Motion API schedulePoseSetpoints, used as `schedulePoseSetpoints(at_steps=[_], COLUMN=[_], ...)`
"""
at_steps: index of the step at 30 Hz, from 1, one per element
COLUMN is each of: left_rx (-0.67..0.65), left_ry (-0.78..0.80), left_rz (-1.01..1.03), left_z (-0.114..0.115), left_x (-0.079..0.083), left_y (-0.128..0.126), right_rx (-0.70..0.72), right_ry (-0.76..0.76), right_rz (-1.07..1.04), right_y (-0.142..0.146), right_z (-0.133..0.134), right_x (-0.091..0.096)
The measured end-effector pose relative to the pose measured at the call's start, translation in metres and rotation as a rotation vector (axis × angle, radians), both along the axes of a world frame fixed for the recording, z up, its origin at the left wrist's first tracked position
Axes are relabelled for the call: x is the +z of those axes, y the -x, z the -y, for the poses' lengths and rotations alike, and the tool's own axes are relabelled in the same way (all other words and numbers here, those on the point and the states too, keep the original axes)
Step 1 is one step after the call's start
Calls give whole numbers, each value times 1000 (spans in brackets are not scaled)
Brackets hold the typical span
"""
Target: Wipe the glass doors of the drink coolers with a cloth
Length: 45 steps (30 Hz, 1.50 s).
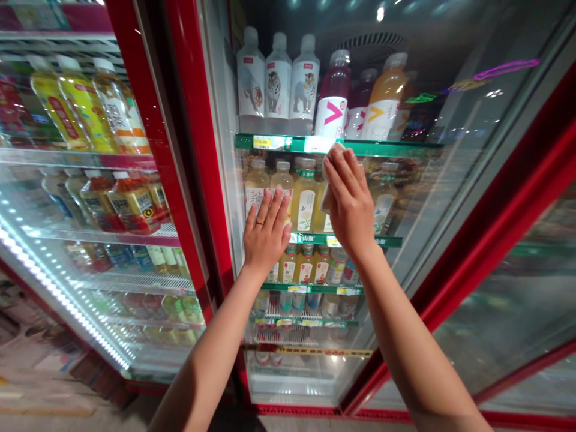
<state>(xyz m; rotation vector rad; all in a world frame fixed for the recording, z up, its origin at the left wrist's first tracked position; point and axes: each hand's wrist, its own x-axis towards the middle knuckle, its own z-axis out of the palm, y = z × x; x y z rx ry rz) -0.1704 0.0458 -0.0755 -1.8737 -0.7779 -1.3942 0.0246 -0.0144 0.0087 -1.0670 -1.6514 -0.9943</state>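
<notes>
Cloth (327,201) is mostly hidden btwn R hand (350,195) & glass door (423,198) — fingers close tog., pressing it; L hand (267,227) lies flat on glass door, fingers slightly spread.

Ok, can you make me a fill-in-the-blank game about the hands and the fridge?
1. The right hand, with a pale cloth or tissue, is ____ (higher/lower) in the picture than the left hand.
2. The fridge door's frame is coloured ____.
3. Behind the glass, the third bottle from the left on the top shelf pictures a striped animal, a ____.

Missing words: higher; red; tiger.
</notes>
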Motion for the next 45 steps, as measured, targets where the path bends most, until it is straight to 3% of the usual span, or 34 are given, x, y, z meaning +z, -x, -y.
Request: schedulePoseSetpoints(at_steps=[4, 6, 12, 16, 19, 26, 30, 37, 45], left_rx=[-1, -22, -34, -16, 13, 59, 93, 113, 127], left_ry=[24, 28, -48, -39, -16, -25, 19, 91, 109], left_rz=[41, 14, -37, -11, -6, -22, -41, -43, -49], left_z=[11, 18, 28, 24, 22, 20, 19, 19, 19], left_x=[-2, -3, -2, -6, -10, -14, -15, -15, -14], left_y=[-12, -24, -72, -88, -89, -86, -84, -82, -82], right_rx=[-11, -4, 13, 53, 48, 79, 126, 134, 162], right_ry=[93, 68, 25, 39, 58, 64, 82, 135, 185], right_rz=[68, 69, 33, 98, 94, 72, 157, 77, 86], right_y=[-9, -19, -30, -34, -41, -38, -49, -54, -65], right_z=[11, 15, 9, 11, 14, 11, 18, 20, 24], right_x=[-11, -14, 8, 7, 3, 14, 3, 3, -11])
